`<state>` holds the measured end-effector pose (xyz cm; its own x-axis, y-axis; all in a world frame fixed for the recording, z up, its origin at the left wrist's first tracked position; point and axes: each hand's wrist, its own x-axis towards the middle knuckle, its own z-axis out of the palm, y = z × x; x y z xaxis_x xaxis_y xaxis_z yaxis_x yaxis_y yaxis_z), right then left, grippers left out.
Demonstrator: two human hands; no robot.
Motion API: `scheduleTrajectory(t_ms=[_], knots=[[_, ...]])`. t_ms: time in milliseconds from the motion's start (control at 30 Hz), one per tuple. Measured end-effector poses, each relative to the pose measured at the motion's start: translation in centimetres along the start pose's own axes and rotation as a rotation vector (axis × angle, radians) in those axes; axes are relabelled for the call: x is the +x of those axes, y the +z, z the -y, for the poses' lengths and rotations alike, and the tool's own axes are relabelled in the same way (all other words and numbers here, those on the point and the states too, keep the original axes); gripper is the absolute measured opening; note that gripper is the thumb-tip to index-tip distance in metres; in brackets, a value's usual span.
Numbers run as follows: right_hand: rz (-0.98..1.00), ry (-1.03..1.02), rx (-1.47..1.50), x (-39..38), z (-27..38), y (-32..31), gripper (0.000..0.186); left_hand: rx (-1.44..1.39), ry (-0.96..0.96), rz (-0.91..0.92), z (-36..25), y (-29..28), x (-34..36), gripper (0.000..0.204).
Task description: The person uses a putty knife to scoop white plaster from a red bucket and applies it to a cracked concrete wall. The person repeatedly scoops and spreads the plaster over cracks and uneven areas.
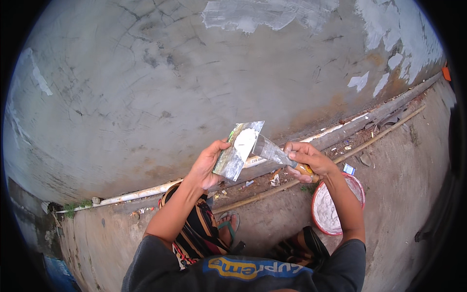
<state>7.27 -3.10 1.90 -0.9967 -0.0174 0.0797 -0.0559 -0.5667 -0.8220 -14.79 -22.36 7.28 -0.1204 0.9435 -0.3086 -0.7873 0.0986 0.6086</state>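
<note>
My left hand (208,163) grips a flat rectangular board (231,163) by its left edge, thumb on top. A mound of white putty (246,140) sits on the board's upper part. In my right hand (307,160) is a putty knife (272,152), held by its yellow-brown wooden handle (305,170). Its wide metal blade points left, its tip close beside the board's right edge; whether they touch I cannot tell. Below my right forearm stands a red-rimmed tub (361,189) with white putty (327,209) inside, partly hidden by the arm.
A grey cracked wall (160,97) rises ahead, with white putty patches (262,14) up high and at right. Along its foot run a white pipe (141,193) and a bamboo pole (265,197), among litter. A small blue-and-white packet (349,169) lies by the tub. My sandalled foot (228,226) is below.
</note>
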Motion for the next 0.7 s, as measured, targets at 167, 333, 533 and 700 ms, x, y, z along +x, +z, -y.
scheduleTrajectory(t_ms=[167,333,533,700], knots=[[-0.074,0.045,0.047,-2.6,-1.3,-2.2,0.017,0.006,0.01,0.007,0.0,0.3,-0.7,0.036],[-0.506,-0.615,-0.781,-1.3,1.3,1.6,0.035,-0.045,-0.063,-0.178,1.0,1.2,-1.3,0.027],[-0.529,-0.908,-1.412,2.3,-1.2,2.9,0.064,-0.167,-0.062,-0.138,1.5,2.1,-1.7,0.019],[-0.49,-0.892,-1.582,0.9,-3.8,0.7,0.06,-0.13,0.031,-0.129,0.4,0.7,-1.8,0.02]])
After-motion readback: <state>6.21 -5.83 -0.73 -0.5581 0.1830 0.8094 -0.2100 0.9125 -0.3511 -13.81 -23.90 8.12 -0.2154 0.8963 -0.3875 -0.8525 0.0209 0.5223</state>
